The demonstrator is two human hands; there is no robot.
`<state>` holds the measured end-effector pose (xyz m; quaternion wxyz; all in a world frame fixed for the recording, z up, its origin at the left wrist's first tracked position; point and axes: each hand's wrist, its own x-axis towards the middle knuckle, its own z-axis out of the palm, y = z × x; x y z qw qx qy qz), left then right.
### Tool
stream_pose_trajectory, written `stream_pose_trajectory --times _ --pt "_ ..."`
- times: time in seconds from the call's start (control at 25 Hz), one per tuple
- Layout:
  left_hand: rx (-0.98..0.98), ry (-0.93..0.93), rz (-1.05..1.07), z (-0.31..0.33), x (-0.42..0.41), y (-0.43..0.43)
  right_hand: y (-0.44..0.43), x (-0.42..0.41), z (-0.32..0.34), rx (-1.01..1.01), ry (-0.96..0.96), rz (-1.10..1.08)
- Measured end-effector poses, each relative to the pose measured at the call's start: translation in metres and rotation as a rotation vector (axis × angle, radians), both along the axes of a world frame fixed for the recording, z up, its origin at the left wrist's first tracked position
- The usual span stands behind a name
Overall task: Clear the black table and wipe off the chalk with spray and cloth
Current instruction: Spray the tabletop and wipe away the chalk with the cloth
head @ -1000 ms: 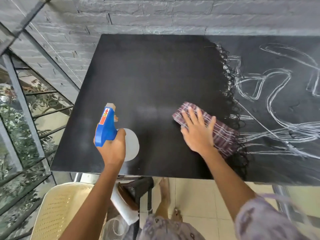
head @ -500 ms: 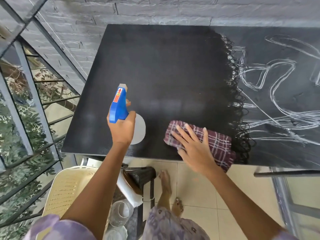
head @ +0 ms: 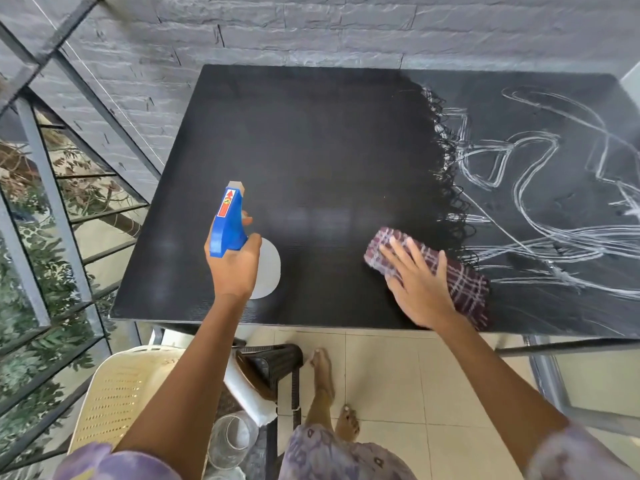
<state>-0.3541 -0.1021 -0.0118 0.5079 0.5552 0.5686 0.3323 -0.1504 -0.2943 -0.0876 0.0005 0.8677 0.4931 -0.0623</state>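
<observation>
Head view, looking down on black table (head: 311, 133) set against grey brick wall. Left hand (head: 233, 268) curled tight around neck of blue-topped spray bottle (head: 228, 220), held over the table's near left part. Right hand (head: 415, 282) flat, fingers straight and spread, pressing plaid cloth (head: 464, 289) onto the surface near the front edge, white chalk scribbles (head: 540, 209) just beyond it to the right.

No word or number is legible here. The blue trigger head of the spray bottle (head: 227, 223) carries a red sticker (head: 225, 203) with an arrow pointing toward the nozzle and a small round emblem, too small to read. The chalk marks (head: 540, 202) on the black table (head: 311, 133) are only loose loops and lines.
</observation>
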Motion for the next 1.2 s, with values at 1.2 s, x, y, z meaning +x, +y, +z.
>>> stream_pose_trajectory --times 1.2 --pt "0.074 0.388 -0.756 0.027 0.129 -0.167 -0.177 0.026 0.141 0.996 0.461 -0.695"
